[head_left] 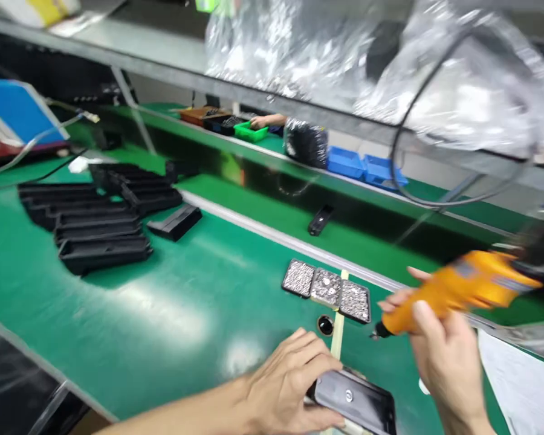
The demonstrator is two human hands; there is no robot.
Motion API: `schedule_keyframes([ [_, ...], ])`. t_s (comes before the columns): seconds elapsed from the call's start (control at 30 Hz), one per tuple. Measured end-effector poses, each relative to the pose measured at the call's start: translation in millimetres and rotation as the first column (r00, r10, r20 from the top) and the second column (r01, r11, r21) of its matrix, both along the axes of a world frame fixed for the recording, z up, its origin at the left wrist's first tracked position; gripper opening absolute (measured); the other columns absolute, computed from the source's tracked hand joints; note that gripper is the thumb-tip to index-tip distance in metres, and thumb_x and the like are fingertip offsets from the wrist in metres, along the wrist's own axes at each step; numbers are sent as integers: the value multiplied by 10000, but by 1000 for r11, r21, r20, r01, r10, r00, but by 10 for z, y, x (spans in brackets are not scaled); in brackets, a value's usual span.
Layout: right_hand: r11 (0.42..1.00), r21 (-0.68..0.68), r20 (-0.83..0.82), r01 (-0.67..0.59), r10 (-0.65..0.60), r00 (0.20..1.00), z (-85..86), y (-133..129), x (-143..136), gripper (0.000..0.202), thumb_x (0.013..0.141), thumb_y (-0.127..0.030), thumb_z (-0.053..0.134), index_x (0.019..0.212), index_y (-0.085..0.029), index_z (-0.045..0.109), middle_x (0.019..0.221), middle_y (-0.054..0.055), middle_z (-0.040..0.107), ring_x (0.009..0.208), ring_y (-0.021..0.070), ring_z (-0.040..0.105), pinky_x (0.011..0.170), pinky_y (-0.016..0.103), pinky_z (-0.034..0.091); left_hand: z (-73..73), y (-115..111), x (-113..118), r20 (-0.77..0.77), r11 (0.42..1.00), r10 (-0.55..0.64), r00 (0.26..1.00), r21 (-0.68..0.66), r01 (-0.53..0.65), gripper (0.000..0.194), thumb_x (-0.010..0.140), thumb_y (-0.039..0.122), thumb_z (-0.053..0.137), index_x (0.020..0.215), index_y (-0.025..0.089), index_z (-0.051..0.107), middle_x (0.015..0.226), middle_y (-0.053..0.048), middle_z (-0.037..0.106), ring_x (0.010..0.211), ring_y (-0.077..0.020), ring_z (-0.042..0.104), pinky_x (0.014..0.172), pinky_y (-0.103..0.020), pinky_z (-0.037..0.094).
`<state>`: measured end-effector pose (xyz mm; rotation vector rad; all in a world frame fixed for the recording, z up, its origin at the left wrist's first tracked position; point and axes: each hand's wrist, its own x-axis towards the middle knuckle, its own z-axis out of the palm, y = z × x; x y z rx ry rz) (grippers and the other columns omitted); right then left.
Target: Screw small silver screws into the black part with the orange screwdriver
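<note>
My left hand (294, 380) is closed around one end of a black rectangular plastic housing (353, 399) at the bottom of the view. Inside that housing a small round metallic spot shows. An orange electric screwdriver (453, 290) is gripped in my right hand (448, 344), its bit pointing left and slightly down. The bit's tip is above the mat, apart from the housing. Just left of the tip lie three small black trays (354, 301) of tiny metal parts, probably screws. A small round black piece (325, 325) sits in front of the trays.
Black plastic housings (100, 229) are stacked at the left, with a single one (176, 222) beside them. A metal shelf (185, 75) with plastic bags crosses above. A cable (399, 145) hangs at right. Paper (517, 374) lies right. Across the bench, another person's hand (258, 122) reaches a green bin (250, 132).
</note>
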<state>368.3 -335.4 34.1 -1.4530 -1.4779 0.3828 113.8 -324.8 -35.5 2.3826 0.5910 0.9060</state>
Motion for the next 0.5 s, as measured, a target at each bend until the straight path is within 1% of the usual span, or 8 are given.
schedule_keyframes([
  [0.13,993,-61,243,105,-87,966,-110,-16,176,472,1081,-550,467,1513,-365,512,1399,28,658,1293,243,625,1091,440,539,81,36,112,-188,974,-72,979,200,110,516,992,568,651,1284,145,601,1026,-80,713,910,-244,648,842,-374,467],
  [0.23,963,-52,427,263,-217,878,-378,-357,452,447,1058,-602,463,1403,-378,637,1353,19,679,1261,290,632,1077,522,527,-58,36,307,-185,912,-56,981,390,125,331,1095,347,504,1312,120,608,951,-83,717,802,-217,617,699,-331,428],
  [0.3,917,-20,532,398,-327,781,-614,-669,684,568,1009,-705,439,1240,-293,755,1194,93,721,1093,380,675,944,629,545,-128,25,389,-152,911,-65,986,394,121,328,1089,307,510,1340,125,619,928,-86,709,773,-212,593,673,-320,418],
  [0.37,869,3,617,495,-392,683,-851,-966,929,724,977,-768,370,1134,-217,813,1010,165,725,895,433,681,766,661,550,-94,27,407,-77,967,-130,989,212,143,463,1044,431,605,1409,147,614,990,-109,709,843,-233,616,735,-336,471],
  [0.4,854,11,642,521,-405,651,-955,-1089,1047,735,975,-759,351,1126,-214,821,954,174,717,798,420,680,673,626,552,-33,34,402,-16,989,-146,989,25,146,540,1008,494,650,1436,166,614,1047,-122,709,903,-250,635,788,-353,500],
  [0.43,848,11,655,530,-407,637,-1040,-1186,1155,701,981,-727,353,1108,-227,828,911,164,711,710,381,677,599,566,553,49,46,393,65,968,-128,990,-207,138,583,978,541,678,1433,180,632,1091,-127,710,952,-260,651,831,-362,518],
  [0.47,857,0,658,515,-387,645,-1100,-1251,1248,623,994,-666,378,1076,-247,832,868,139,705,666,336,683,555,494,556,141,61,388,145,879,-68,987,-459,128,587,959,571,693,1402,187,666,1117,-126,714,979,-260,665,854,-353,527],
  [0.5,875,-11,653,483,-360,666,-1133,-1280,1319,536,1003,-599,414,1052,-267,832,846,112,704,651,291,694,544,430,565,229,78,387,214,723,29,976,-679,128,561,955,584,693,1347,184,705,1119,-118,723,978,-248,678,848,-329,532],
])
